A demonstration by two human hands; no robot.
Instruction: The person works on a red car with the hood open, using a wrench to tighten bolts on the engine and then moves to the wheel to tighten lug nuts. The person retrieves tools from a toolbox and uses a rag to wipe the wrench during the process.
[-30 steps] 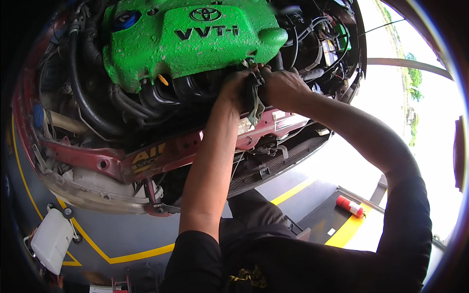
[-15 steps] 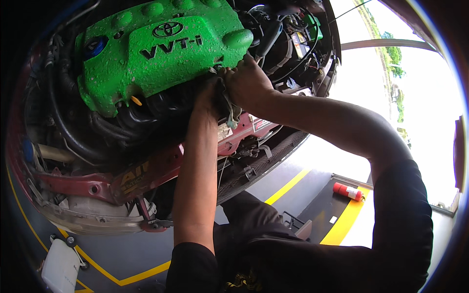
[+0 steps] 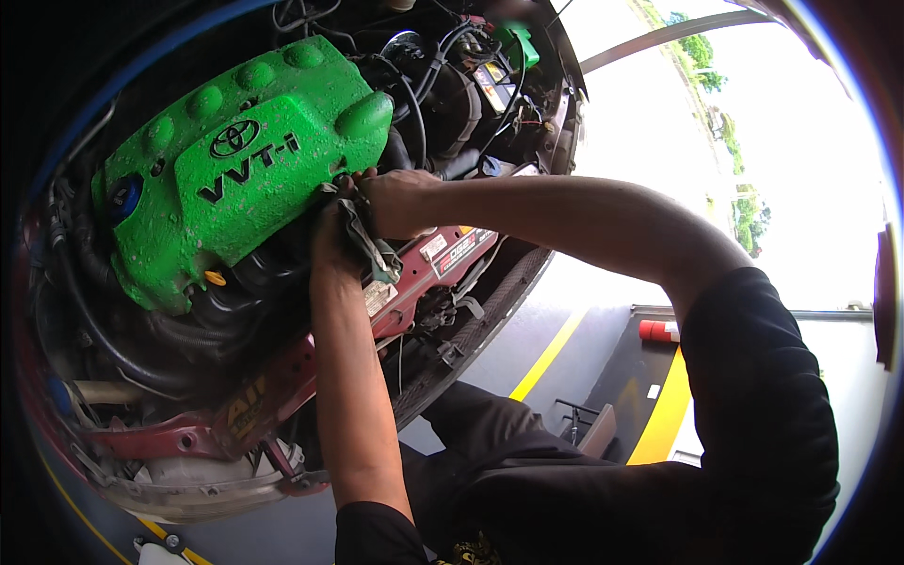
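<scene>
Both my hands meet at the front right edge of the green engine cover [image 3: 282, 174]. My left hand [image 3: 335, 243] is closed on a crumpled greyish rag [image 3: 363, 240], whose loose end hangs toward the red front panel. Beside it, my right hand [image 3: 400, 201] is closed, fingertips bent in close to the cover's edge. What those fingers hold, if anything, is hidden behind the hand. A blue oil filler cap [image 3: 122, 199] sits at the cover's left end, and a yellow dipstick handle [image 3: 216, 279] shows at its lower edge.
Black hoses and cables surround the cover, with a battery [image 3: 493, 87] at the back right. The red front panel [image 3: 405, 301] crosses between me and the engine. A red fire extinguisher [image 3: 657, 330] lies on the floor at right, near yellow floor lines [image 3: 549, 353].
My view has shifted, so the engine bay sits further left and tilted. Both hands stay together at the same cover edge, and the rag remains in my left hand.
</scene>
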